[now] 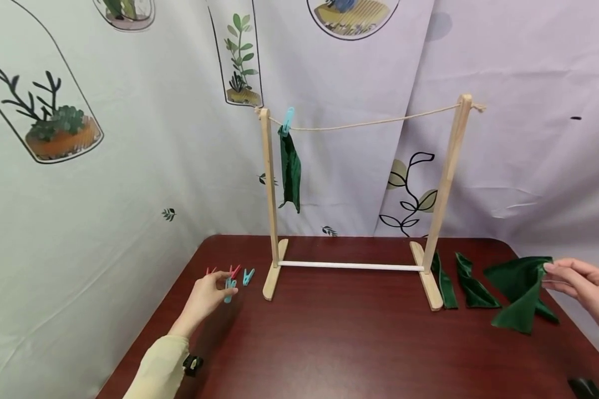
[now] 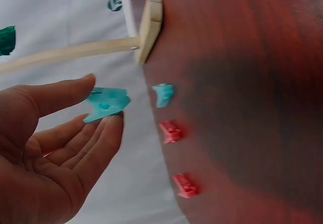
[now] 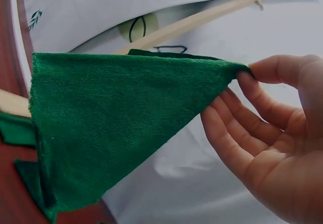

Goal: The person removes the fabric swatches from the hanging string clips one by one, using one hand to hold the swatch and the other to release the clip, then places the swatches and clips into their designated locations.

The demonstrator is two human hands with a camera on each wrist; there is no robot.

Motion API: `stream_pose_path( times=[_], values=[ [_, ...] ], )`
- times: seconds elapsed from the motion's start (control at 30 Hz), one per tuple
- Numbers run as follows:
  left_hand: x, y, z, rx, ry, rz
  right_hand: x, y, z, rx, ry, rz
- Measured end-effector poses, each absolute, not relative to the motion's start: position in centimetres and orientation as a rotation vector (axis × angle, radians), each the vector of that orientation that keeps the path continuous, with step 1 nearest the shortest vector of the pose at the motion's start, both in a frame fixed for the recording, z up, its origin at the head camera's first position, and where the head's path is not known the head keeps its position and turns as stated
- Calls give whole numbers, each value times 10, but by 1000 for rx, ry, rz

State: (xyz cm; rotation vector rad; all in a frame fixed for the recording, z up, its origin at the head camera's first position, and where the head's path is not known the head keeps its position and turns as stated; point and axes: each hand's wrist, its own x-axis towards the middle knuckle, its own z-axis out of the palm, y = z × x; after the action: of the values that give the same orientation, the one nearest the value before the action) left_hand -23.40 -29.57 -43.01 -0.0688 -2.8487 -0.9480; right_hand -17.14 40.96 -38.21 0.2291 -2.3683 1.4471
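My left hand (image 1: 206, 298) pinches a light blue clothespin (image 2: 108, 104) between thumb and fingertips, just above the table's left side. Near it lie another blue clothespin (image 1: 248, 277) and two red clothespins (image 2: 171, 131). At the far right, my right hand (image 1: 585, 291) pinches a green cloth (image 3: 121, 118) by one corner; the rest drapes down. Two more green cloths (image 1: 474, 288) lie beside the rack's right foot. From the cord (image 1: 359, 126) hangs a green cloth strip (image 1: 291, 172), held by a blue clothespin (image 1: 289, 121) near the left post.
The wooden rack's left post (image 1: 269, 188) and right post (image 1: 449, 183) stand at the table's back, joined low down by a white rod (image 1: 349, 265). Behind the dark red table (image 1: 339, 338) hangs a pale printed curtain (image 1: 155, 122).
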Motion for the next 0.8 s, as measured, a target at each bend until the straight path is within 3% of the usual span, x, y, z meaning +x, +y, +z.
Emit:
stream_pose_path(
  times=[0.53,0.8],
  values=[
    [-243,-298,-461,-12,-2946,-904,-151,410,-410,-53,-2718,1364],
    [-249,-296,-467,-12,-2961,-917,-149,409,-429,27,-2807,1558]
  ],
)
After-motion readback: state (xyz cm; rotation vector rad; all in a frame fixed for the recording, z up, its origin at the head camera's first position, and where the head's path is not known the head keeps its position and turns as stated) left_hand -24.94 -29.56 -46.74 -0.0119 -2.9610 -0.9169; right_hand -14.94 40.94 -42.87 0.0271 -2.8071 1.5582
